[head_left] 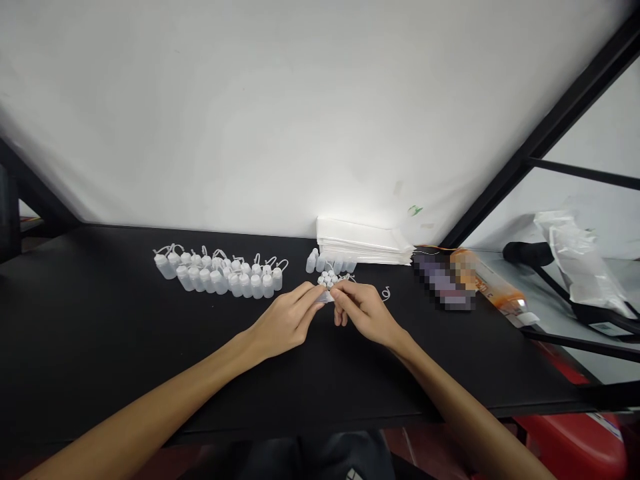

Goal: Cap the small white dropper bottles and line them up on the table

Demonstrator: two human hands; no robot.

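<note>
Between my two hands is a small translucent white bottle (325,297), partly covered by fingers. My left hand (293,317) is closed round its body from the left. At its top end, the fingertips of my right hand (364,310) are pinched together; what exactly they grip there is too small to tell. Just behind the hands lies a little pile of white caps (327,276). Several uncapped-looking small bottles (334,263) stand behind the pile. On the left, rows of small bottles (215,280) with white caps and looped strips stand upright on the black table (125,333).
A stack of white sheets or bags (363,241) lies by the wall. A loose white strip (386,293) is right of my right hand. Farther right are a blurred purple item (443,281) and an orange-labelled bottle (493,287) on its side. A red stool (575,447) is below the table.
</note>
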